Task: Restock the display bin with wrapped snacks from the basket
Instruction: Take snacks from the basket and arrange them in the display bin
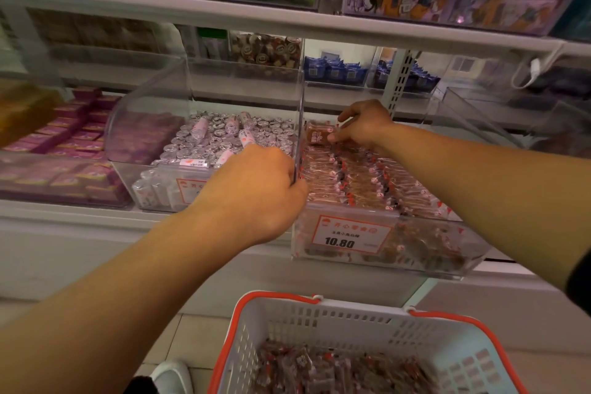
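Observation:
A clear display bin [454,265] on the shelf holds rows of brown wrapped snacks [361,179] and carries a 10.80 price tag. My left hand [256,192] grips the bin's clear left side wall near its front edge. My right hand [364,128] reaches into the back of the bin and pinches a brown wrapped snack [318,136] between thumb and fingers. Below, a white basket [351,313] with orange rim and handles holds several more wrapped snacks [335,371].
To the left stands a clear bin of silver-wrapped sweets [224,134], then trays of purple boxes [73,134]. Blue packets [335,72] sit behind. An upper shelf [287,25] with an 18.80 tag overhangs. My shoe [172,376] is beside the basket.

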Motion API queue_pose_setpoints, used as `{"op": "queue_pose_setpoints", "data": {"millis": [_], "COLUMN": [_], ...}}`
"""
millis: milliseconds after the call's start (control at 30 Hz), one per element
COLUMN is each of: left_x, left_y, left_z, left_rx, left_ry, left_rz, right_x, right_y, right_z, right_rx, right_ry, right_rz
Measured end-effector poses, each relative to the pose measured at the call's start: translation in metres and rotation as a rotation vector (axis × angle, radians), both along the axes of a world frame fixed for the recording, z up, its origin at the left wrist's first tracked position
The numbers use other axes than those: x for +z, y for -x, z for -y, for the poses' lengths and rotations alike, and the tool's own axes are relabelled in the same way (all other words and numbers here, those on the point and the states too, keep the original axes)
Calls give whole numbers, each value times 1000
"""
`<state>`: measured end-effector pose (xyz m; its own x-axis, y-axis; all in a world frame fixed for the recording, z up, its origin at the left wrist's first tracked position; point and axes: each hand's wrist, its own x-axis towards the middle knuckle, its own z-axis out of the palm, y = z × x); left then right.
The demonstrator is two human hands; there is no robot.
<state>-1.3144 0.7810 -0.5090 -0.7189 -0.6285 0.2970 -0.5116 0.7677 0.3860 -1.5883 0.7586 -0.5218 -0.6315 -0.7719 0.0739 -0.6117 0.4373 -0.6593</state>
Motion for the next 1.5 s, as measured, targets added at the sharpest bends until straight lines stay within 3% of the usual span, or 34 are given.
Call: {"op": "queue_pose_setpoints", "data": {"millis": [333, 400, 467, 567, 633, 667, 767, 867, 967, 1000, 1133, 1267, 1400, 1500], "left_x": [10, 17, 24, 22, 5, -10, -72, -158, -240, -262, -328, -364, -380, -383], "left_y": [-2, -7, -14, -21, -16, -9, 7, 1, -17, -22, -37, -32, -24, -19], "left_z": [-14, -18, -19, -28, -43, -52, -84, -110, -138, -146, -177, -197, -206, -207], "left_rx": [28, 21, 4, -211, -372, -406, -396, -306, -211, -163, 57, 181, 278, 309], "left_ry": [132, 175, 223, 151, 35, 13, -49, -288, -515, -592, -871, -1030, -1045, -1117], "left_rz": [-77, -82, -125, -102, 53, 171, 597, 956, 1115, 1131, 1022, 916, 793, 770], "right_x": [25, 43, 56, 41, -3, -32, -133, -232, -295, -308, -341, -359, -374, -379], "right_y": [-18, -33, -52, -92, -121, -133, -159, -155, -150, -153, -163, -170, -169, -171], "right_z": [-19, -42, -79, -156, -199, -212, -234, -263, -307, -318, -332, -319, -317, -314], "right_rx": [64, 94, 80, 93, 139, 145, 117, 190, 180, 147, -25, -32, -127, -96], "right_ry": [-109, -87, 80, 616, 851, 855, 486, -312, -926, -989, -917, -1033, -897, -916], "right_rz": [-132, -270, -466, -628, -645, -601, -470, -31, 369, 454, 639, 584, 639, 575]}}
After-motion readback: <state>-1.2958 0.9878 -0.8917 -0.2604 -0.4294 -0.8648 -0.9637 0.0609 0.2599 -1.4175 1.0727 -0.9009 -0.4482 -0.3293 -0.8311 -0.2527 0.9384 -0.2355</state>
